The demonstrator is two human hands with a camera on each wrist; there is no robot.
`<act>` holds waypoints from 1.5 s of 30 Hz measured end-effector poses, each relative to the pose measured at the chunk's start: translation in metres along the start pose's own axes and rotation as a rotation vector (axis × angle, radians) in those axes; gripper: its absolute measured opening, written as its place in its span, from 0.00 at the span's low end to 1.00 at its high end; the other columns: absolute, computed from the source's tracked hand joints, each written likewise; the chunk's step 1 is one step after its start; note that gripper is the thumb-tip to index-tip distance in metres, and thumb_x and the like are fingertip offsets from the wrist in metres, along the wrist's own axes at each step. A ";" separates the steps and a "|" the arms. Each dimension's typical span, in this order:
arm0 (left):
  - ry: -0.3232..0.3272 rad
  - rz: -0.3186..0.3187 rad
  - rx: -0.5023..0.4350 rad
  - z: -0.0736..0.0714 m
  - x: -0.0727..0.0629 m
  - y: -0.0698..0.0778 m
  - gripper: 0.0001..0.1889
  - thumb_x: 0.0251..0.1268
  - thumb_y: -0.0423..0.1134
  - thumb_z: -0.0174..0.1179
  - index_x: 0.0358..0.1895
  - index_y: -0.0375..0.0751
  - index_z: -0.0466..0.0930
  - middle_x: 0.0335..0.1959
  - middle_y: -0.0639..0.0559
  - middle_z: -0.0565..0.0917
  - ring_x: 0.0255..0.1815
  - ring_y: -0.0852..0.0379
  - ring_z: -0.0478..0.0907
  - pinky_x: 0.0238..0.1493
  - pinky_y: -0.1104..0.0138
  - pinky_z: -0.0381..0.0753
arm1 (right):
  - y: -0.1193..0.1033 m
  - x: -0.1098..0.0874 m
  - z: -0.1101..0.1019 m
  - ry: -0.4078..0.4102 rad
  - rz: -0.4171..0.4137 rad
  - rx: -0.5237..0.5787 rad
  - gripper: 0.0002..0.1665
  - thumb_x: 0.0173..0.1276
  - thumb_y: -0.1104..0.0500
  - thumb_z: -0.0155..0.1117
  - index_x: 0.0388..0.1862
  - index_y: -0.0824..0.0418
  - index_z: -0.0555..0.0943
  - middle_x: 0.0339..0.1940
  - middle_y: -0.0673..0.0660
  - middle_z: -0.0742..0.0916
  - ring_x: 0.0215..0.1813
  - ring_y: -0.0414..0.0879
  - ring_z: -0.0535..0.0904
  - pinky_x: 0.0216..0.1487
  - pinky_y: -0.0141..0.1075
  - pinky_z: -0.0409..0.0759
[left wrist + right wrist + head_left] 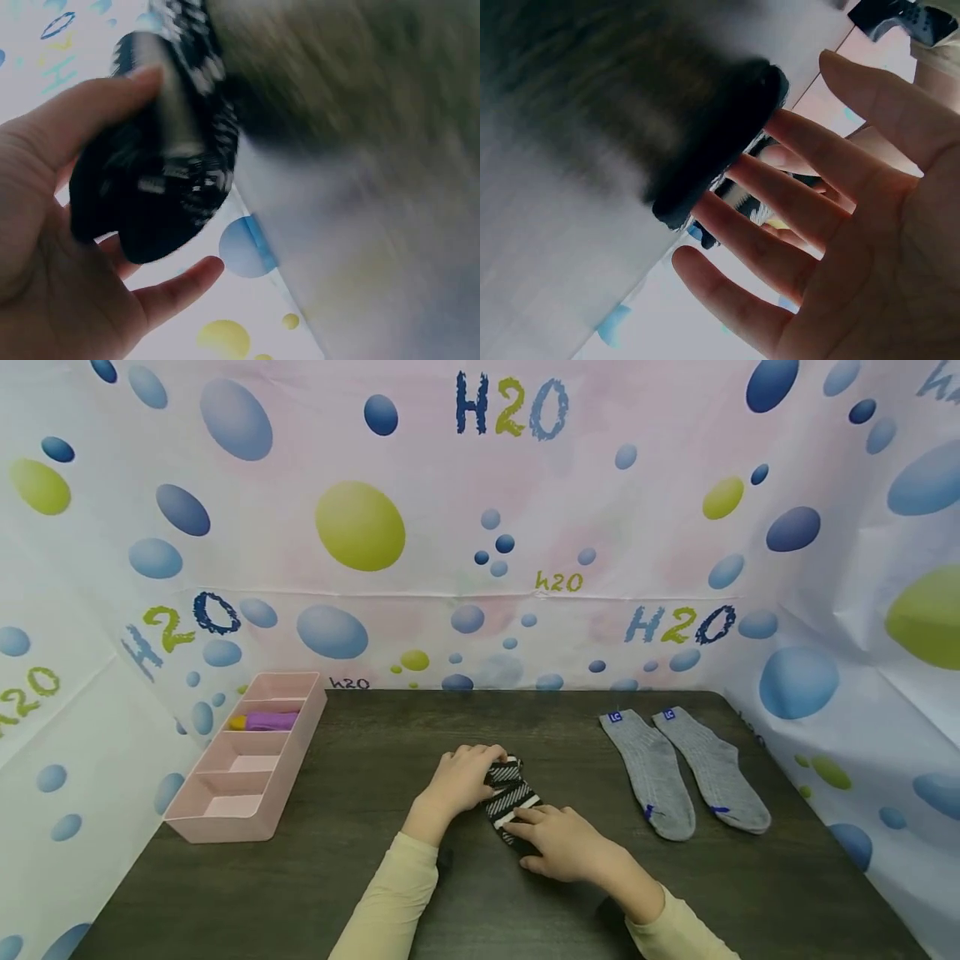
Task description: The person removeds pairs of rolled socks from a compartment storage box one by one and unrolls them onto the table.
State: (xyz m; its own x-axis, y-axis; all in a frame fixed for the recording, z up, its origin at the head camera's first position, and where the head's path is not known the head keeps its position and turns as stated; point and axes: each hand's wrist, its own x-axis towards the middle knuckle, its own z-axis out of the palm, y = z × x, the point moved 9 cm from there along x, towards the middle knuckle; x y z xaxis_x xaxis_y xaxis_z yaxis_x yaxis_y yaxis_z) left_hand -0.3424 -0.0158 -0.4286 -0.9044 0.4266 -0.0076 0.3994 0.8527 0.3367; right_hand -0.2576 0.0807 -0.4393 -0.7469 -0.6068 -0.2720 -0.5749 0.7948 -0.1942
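- In the head view, we saw the striped sock point(516, 802), black with white bands, on the dark table point(390, 727), between the two hands; the left hand point(461, 782) was at its far end, and the right hand point(564, 843) touched its near end with the fingers extended; to the right two grey socks point(654, 781) lay flat, side by side; to the left stood a pink tray point(280, 793), with a purple object point(272, 721) in its second compartment from the far end.
- In the left wrist view, we saw the left hand pinching the striped sock, the thumb on one side and fingers behind; the cloth looked bunched or folded, so we could not tell whether it was one sock or two; we judged it light, soft and not fragile, but easy to lose its shape.
- In the right wrist view, we saw the right hand unclenched, its fingertips against the dark edge of the cloth and its thumb apart; we judged that a broad, gentle hold over all layers would suit it best.
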 end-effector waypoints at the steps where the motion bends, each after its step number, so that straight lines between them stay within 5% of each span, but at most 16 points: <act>1: 0.003 0.000 0.019 0.000 0.002 -0.002 0.25 0.59 0.39 0.69 0.60 0.55 0.73 0.61 0.50 0.79 0.61 0.43 0.75 0.58 0.44 0.74 | -0.001 0.000 0.000 0.000 0.000 -0.002 0.31 0.67 0.45 0.64 0.68 0.48 0.74 0.72 0.55 0.74 0.69 0.57 0.71 0.62 0.57 0.74; 8: 0.021 0.002 0.121 -0.003 0.017 -0.012 0.27 0.60 0.39 0.68 0.63 0.51 0.73 0.57 0.48 0.82 0.57 0.45 0.79 0.55 0.46 0.77 | -0.003 0.000 0.000 0.001 0.011 -0.016 0.30 0.67 0.45 0.65 0.68 0.47 0.74 0.71 0.55 0.75 0.69 0.57 0.72 0.63 0.57 0.73; 15: -0.020 -0.006 0.172 -0.002 0.028 -0.014 0.28 0.60 0.43 0.68 0.64 0.53 0.73 0.61 0.49 0.80 0.61 0.45 0.76 0.59 0.46 0.75 | -0.014 -0.003 -0.002 0.017 -0.067 -0.043 0.28 0.67 0.45 0.64 0.65 0.46 0.76 0.68 0.54 0.78 0.66 0.54 0.75 0.59 0.56 0.76; 22: -0.013 0.009 0.137 -0.003 0.025 -0.013 0.26 0.61 0.43 0.67 0.63 0.53 0.75 0.63 0.49 0.78 0.65 0.44 0.71 0.62 0.44 0.72 | -0.027 -0.004 0.000 0.048 -0.159 -0.069 0.27 0.67 0.44 0.64 0.65 0.44 0.77 0.67 0.53 0.79 0.65 0.51 0.76 0.56 0.53 0.79; 29: 0.037 0.048 0.110 -0.010 0.023 -0.010 0.24 0.62 0.42 0.67 0.62 0.51 0.75 0.63 0.48 0.77 0.66 0.43 0.71 0.62 0.44 0.71 | -0.034 -0.004 0.002 0.028 -0.165 -0.097 0.29 0.67 0.43 0.64 0.67 0.42 0.75 0.68 0.51 0.77 0.66 0.50 0.75 0.57 0.54 0.79; 38: 0.138 0.140 0.111 -0.019 0.022 0.001 0.06 0.63 0.33 0.64 0.37 0.49 0.78 0.43 0.51 0.75 0.50 0.49 0.72 0.53 0.50 0.75 | -0.034 -0.005 -0.002 0.026 -0.165 -0.087 0.28 0.67 0.43 0.64 0.66 0.43 0.76 0.68 0.51 0.78 0.67 0.49 0.75 0.58 0.54 0.78; 45: 0.124 0.110 0.114 -0.020 0.022 0.002 0.06 0.64 0.35 0.64 0.42 0.50 0.84 0.44 0.51 0.78 0.49 0.49 0.73 0.53 0.51 0.76 | -0.033 -0.006 -0.001 0.025 -0.184 -0.094 0.28 0.67 0.43 0.63 0.66 0.42 0.76 0.68 0.51 0.78 0.66 0.48 0.75 0.57 0.51 0.79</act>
State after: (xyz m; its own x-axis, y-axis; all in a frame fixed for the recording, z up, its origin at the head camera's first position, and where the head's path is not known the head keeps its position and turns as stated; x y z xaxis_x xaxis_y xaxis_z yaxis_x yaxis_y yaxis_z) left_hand -0.3642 -0.0112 -0.4095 -0.8633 0.4845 0.1417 0.5046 0.8347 0.2205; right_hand -0.2350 0.0583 -0.4302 -0.6337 -0.7429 -0.2159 -0.7305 0.6664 -0.1489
